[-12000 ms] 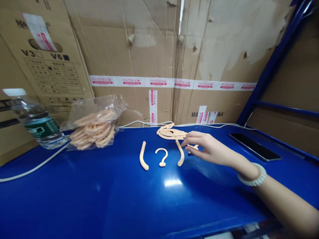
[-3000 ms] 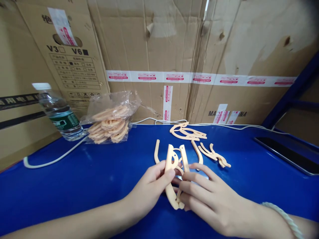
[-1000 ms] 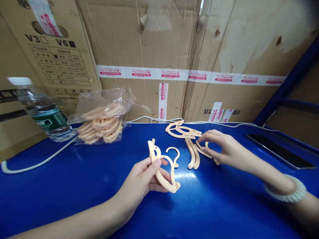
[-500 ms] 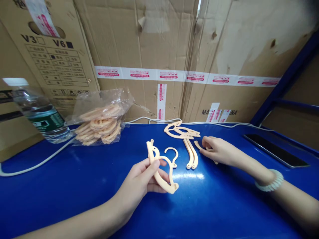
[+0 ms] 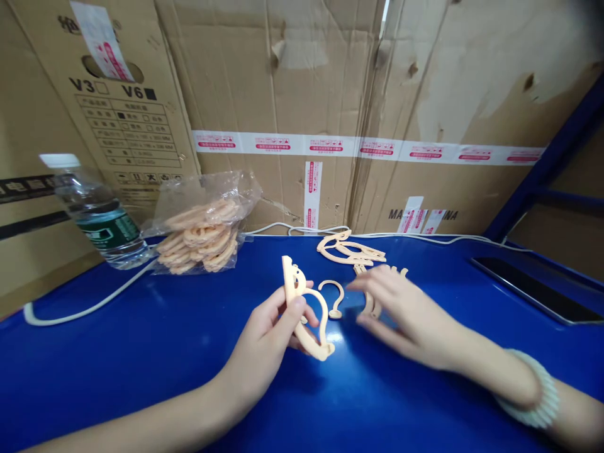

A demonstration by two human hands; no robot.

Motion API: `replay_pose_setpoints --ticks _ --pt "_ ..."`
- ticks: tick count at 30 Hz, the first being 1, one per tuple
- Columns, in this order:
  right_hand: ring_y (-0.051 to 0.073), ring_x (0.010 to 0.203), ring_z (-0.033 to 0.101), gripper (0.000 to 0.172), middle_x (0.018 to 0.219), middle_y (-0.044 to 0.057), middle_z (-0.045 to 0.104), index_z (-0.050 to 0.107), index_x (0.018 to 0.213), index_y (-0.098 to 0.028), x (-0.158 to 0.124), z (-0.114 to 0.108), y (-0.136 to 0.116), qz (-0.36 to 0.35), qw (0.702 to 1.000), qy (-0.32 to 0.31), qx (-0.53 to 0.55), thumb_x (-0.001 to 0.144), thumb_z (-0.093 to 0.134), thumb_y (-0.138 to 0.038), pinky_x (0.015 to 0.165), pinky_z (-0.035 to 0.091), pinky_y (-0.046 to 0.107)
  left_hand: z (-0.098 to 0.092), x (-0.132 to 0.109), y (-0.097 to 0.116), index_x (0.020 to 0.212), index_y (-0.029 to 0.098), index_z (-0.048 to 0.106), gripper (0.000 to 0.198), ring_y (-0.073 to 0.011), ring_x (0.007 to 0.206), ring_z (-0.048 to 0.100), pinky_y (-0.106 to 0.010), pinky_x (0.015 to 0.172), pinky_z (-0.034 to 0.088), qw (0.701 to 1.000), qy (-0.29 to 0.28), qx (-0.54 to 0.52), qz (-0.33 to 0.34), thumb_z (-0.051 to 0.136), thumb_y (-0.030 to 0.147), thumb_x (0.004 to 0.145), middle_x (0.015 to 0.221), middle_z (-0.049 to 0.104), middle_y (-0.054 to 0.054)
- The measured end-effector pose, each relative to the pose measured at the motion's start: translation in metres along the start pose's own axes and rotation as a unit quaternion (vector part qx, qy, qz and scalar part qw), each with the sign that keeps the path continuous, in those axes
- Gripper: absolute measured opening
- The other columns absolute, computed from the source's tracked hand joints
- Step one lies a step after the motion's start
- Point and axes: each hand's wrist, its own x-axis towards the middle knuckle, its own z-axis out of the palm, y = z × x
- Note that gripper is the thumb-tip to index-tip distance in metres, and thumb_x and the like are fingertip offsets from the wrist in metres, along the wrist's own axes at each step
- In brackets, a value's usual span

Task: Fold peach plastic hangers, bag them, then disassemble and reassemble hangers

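Folded hanger (image 5: 309,343) in pale peach plastic is held above the blue tabletop (image 5: 141,358), just in front of a loose hook (image 5: 335,313). Past the hook, the right hand (image 5: 408,314) hovers with its fingers apart, blurred, blocking the view of two curved hanger arms (image 5: 370,306); whether it touches them I cannot tell. More peach tips poke out behind its knuckles. Farther back lies another hanger (image 5: 352,259), near a white cable (image 5: 61,322) along the rear edge. A clear bag (image 5: 201,242) of peach parts sits at left beside a water bottle (image 5: 106,226); a black phone (image 5: 533,289) lies at right. Cardboard (image 5: 264,82) walls the back.

The left hand (image 5: 271,330) clamps the hanger between thumb and fingers, hiding part of it. One straight end points up, a bowed bar runs down to a jointed tip, and a slimmer curve arches across the open middle.
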Motion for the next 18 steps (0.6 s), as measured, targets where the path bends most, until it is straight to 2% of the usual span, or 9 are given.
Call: replay_pose_setpoints --ticks 1,3,6,9,12,15,18 --pt "0.027 0.112 0.052 0.034 0.12 0.013 0.059 0.051 0.125 -0.019 0.001 0.002 -0.01 -0.036 0.999 -0.035 0.007 0.096 0.047 -0.037 0.097 0.041 0.045 -0.001 0.0 0.001 0.118 0.015 0.058 0.05 -0.0143 0.061 0.062 -0.027 0.058 0.054 1.0 0.014 0.004 0.01 0.063 0.052 0.084 0.076 0.06 0.001" --pt "0.029 0.12 0.048 0.041 0.125 0.012 0.059 0.049 0.131 -0.018 0.003 0.007 -0.022 -0.065 0.995 -0.081 0.015 0.096 0.048 -0.041 0.105 0.035 0.05 -0.002 0.0 0.001 0.117 0.014 0.057 0.05 -0.013 0.058 0.059 -0.026 0.057 0.053 0.999 0.03 0.006 0.016 0.061 0.053 0.085 0.074 0.059 0.002" --pt "0.03 0.129 0.042 0.046 0.134 0.012 0.055 0.048 0.136 -0.018 0.002 0.014 -0.019 -0.057 0.994 -0.092 0.011 0.096 0.048 -0.043 0.11 0.03 0.053 -0.003 0.002 0.001 0.116 0.014 0.056 0.048 -0.0129 0.057 0.058 -0.026 0.055 0.05 0.999 0.028 0.012 0.016 0.058 0.052 0.086 0.072 0.058 0.002" --pt "0.028 0.136 0.036 0.047 0.143 0.015 0.046 0.044 0.139 -0.017 -0.001 0.014 -0.013 -0.056 0.997 -0.051 0.024 0.097 0.047 -0.037 0.111 0.033 0.049 -0.005 0.004 -0.001 0.107 0.015 0.058 0.041 -0.014 0.057 0.058 -0.027 0.058 0.05 0.999 0.018 0.034 0.019 0.055 0.051 0.088 0.066 0.058 0.003" --pt "0.025 0.138 0.033 0.045 0.145 0.016 0.044 0.042 0.14 -0.014 -0.004 0.011 -0.02 -0.106 0.993 0.03 0.043 0.096 0.047 -0.023 0.111 0.035 0.043 -0.006 0.005 -0.002 0.084 0.015 0.059 0.038 -0.0145 0.055 0.058 -0.028 0.062 0.049 0.997 -0.002 0.074 0.034 0.051 0.052 0.09 0.06 0.058 0.002" --pt "0.028 0.135 0.037 0.044 0.136 0.012 0.055 0.047 0.136 -0.013 -0.005 0.01 -0.033 -0.185 0.981 0.065 0.007 0.092 0.05 -0.017 0.112 0.03 0.047 -0.006 0.004 -0.004 0.073 0.016 0.057 0.038 -0.0141 0.057 0.058 -0.025 0.059 0.047 0.992 -0.033 0.109 0.058 0.052 0.05 0.091 0.062 0.059 0.001" --pt "0.028 0.117 0.051 0.037 0.119 0.009 0.066 0.056 0.127 -0.013 -0.007 0.011 -0.039 -0.21 0.976 0.062 -0.008 0.091 0.053 -0.015 0.108 0.033 0.049 -0.004 0.002 -0.004 0.075 0.017 0.057 0.036 -0.0128 0.056 0.056 -0.023 0.056 0.045 0.989 -0.05 0.126 0.062 0.051 0.048 0.092 0.064 0.059 0.002"
